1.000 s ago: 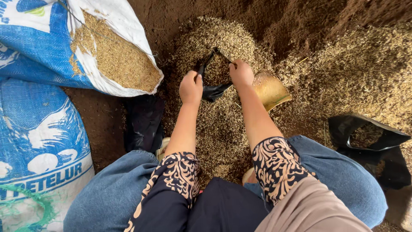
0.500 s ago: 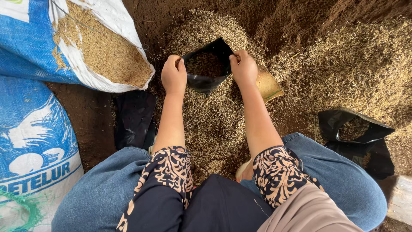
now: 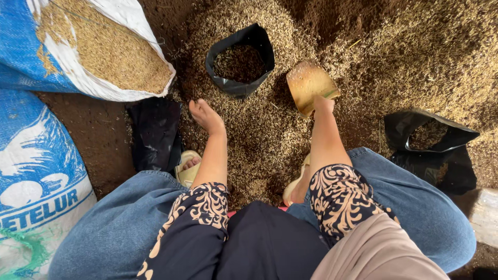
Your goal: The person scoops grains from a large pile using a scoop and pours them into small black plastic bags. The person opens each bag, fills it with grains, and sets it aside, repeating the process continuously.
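Observation:
A small black plastic bag point(image 3: 239, 62) stands open on a heap of rice husk point(image 3: 259, 129), partly filled with husk. My right hand point(image 3: 322, 103) grips a yellowish flat scoop point(image 3: 308, 85) just right of the bag, its blade resting on the husk. My left hand point(image 3: 206, 116) hovers over the husk below and left of the bag, fingers loosely together, holding nothing. Both forearms reach out from patterned sleeves over my jeans-clad knees.
A big blue-and-white woven sack point(image 3: 98, 52) full of husk lies open at the upper left; another blue sack point(image 3: 36, 171) stands at the left. A second black bag point(image 3: 430, 140) lies open at the right. Dark soil point(image 3: 98, 135) surrounds the heap. Black bags point(image 3: 155, 135) lie by my left foot.
Both hands let go of the black bag, which now stands by itself on the husk. My right hand took up the scoop; my left hand drew back toward me.

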